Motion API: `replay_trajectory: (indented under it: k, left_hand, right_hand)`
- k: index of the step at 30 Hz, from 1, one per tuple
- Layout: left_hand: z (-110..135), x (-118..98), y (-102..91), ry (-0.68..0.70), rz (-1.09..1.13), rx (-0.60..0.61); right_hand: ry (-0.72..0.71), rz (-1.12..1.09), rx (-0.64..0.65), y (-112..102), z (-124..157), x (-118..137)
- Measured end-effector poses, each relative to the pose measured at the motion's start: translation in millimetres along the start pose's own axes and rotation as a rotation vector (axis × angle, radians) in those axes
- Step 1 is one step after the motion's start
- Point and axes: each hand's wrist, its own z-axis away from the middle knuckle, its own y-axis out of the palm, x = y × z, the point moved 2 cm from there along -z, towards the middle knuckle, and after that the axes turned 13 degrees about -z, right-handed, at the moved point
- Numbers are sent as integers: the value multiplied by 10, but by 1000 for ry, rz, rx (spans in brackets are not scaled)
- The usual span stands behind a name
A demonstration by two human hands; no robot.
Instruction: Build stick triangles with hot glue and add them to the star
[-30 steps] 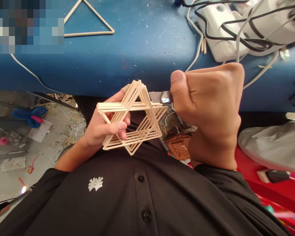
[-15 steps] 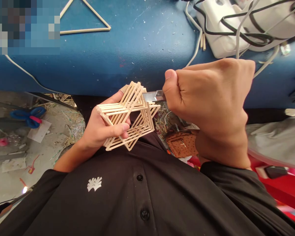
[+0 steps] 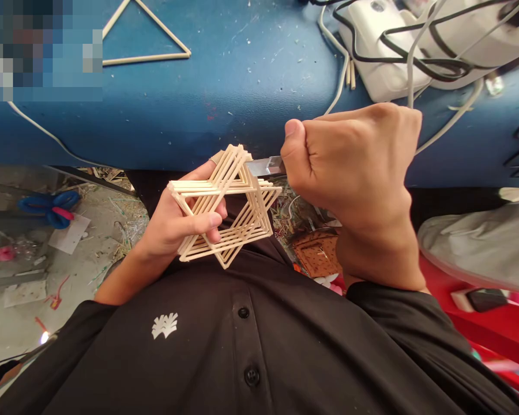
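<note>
My left hand [image 3: 173,216] grips a star-shaped frame of thin wooden sticks [image 3: 246,233], its thumb and fingers closed round the left side. The frame is built of several stacked layers and is held tilted above my lap. My right hand [image 3: 350,155] is a fist round a utility knife, whose handle is mostly hidden by the fingers. The knife's blade [image 3: 263,166] points left and meets the frame's upper right sticks. Whether it cuts or only touches them, I cannot tell.
On the blue table [image 3: 242,86] lies a triangle of sticks [image 3: 147,57]. A white power box [image 3: 376,69] with tangled cables stands at the back right. Stick scraps litter the floor [image 3: 125,222]. A brown bag [image 3: 315,253] and a red surface [image 3: 471,328] are low on the right.
My right hand and the knife have moved slightly left, with the blade still at the upper right sticks. The stick frame has turned a little in my left hand.
</note>
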Motion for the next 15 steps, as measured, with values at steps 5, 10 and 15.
replay_trajectory:
  k: [5, 10, 15]
  left_hand:
    - [-25, 19, -24, -5, 2, 15]
    - [-87, 14, -99, 1, 1, 23]
    - [-126, 27, -194, 8, -5, 92]
  right_hand:
    - [127, 28, 76, -16, -88, -3]
    - [154, -281, 87, 53, -158, -8]
    - [131, -230, 6, 133, -267, -111]
